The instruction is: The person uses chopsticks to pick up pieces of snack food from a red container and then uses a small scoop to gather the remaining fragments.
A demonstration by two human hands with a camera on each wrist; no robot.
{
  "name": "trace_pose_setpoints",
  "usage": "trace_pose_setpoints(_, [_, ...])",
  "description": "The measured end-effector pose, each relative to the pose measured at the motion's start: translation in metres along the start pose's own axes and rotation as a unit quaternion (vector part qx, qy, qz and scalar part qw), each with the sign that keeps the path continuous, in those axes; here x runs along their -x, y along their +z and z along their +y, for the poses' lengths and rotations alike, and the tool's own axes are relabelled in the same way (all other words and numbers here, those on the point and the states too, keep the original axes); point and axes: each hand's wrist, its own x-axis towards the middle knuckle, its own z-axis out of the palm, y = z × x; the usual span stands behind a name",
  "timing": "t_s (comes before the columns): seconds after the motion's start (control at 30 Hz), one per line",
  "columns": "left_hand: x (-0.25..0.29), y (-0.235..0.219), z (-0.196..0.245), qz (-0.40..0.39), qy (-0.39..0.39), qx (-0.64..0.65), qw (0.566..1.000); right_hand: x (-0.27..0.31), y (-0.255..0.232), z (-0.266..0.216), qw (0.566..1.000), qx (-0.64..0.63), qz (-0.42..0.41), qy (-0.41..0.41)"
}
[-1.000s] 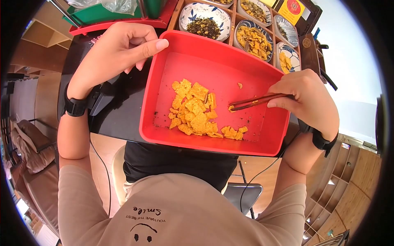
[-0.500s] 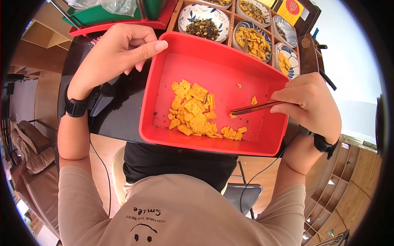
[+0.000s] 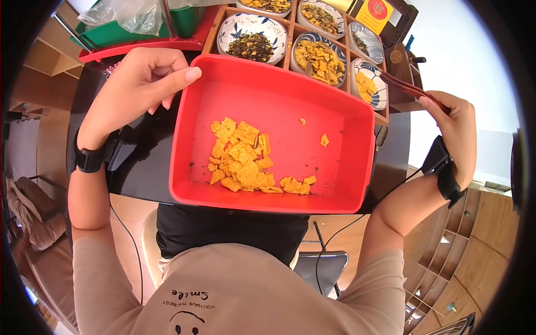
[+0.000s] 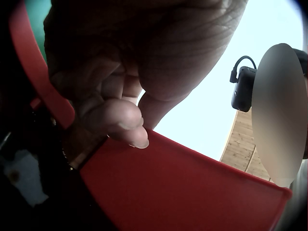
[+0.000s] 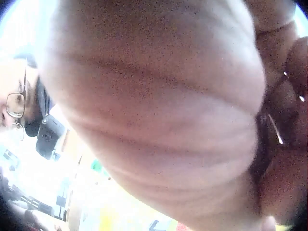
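Note:
A red plastic tray (image 3: pixel 273 204) holds a heap of orange-yellow flakes (image 3: pixel 243 164), with small loose pieces to its right. At the tray's far left corner my left hand (image 3: pixel 148 86) grips the rim, thumb on top and other fingers bent against the outer wall; the left wrist view shows those fingertips (image 4: pixel 139 137) at the red side. My right hand (image 3: pixel 455 120) holds dark brown wooden tweezers (image 3: pixel 410 89), out beyond the tray's right side. Their tips reach over the right edge of a patterned bowl (image 3: pixel 381 95) with yellow flakes (image 3: pixel 364 86) in it.
Behind the tray, a divided wooden box (image 3: pixel 290 17) holds several patterned bowls, one with dark dried leaves (image 3: pixel 251 47), another with yellow bits (image 3: pixel 319 61). At the back left stands a green container (image 3: pixel 117 32) with a plastic bag (image 3: pixel 139 17). The table (image 3: pixel 134 162) is black.
My right hand has lifted the tweezers out of the tray, rightward and away, to the bowl. The flake at their tips is gone from the tray. My left hand keeps its hold; the view has shifted.

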Motion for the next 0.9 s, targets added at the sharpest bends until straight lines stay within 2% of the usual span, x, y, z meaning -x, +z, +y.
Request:
trace_pose_setpoints(0.1, [-0.001, -0.001, -0.002, -0.003, -0.001, -0.006, 1.000, 0.000, 0.002, -0.008, 1.000, 0.009, -0.008, 0.015])
trace_pose_setpoints(0.2, [-0.002, -0.001, -0.002, -0.009, 0.001, -0.004, 1.000, 0.011, 0.001, -0.020, 0.998, -0.050, 0.033, 0.002])
trace_pose_setpoints(0.27, [-0.002, -0.001, 0.000, -0.005, 0.001, -0.010, 1.000, 0.019, 0.002, -0.025, 0.986, -0.113, -0.045, -0.118])
trace_pose_setpoints(0.3, [-0.001, 0.000, 0.000, -0.001, 0.003, -0.016, 1.000, 0.022, 0.001, -0.028, 0.984, -0.121, -0.051, -0.117])
trace_pose_setpoints(0.37, [-0.001, -0.001, -0.003, -0.004, 0.000, -0.021, 1.000, 0.021, 0.000, -0.044, 0.947, -0.043, -0.243, -0.205])
trace_pose_setpoints(0.43, [-0.002, 0.003, -0.008, 0.025, 0.048, -0.017, 0.998, 0.019, 0.010, -0.050, 0.940, -0.040, -0.257, -0.220])
trace_pose_setpoints(0.5, [-0.001, 0.004, -0.008, 0.031, 0.050, -0.012, 0.998, 0.016, 0.023, -0.051, 0.915, -0.047, -0.246, -0.317])
trace_pose_setpoints(0.6, [-0.002, 0.004, -0.008, 0.035, 0.048, -0.016, 0.998, 0.012, 0.034, -0.053, 0.897, -0.042, -0.270, -0.349])
trace_pose_setpoints(0.7, [-0.001, 0.004, -0.008, 0.036, 0.053, -0.012, 0.998, 0.013, 0.036, -0.055, 0.908, -0.020, -0.272, -0.319])
trace_pose_setpoints(0.9, [-0.001, 0.004, -0.008, 0.033, 0.046, -0.012, 0.998, 0.013, 0.037, -0.059, 0.904, 0.001, -0.275, -0.327])
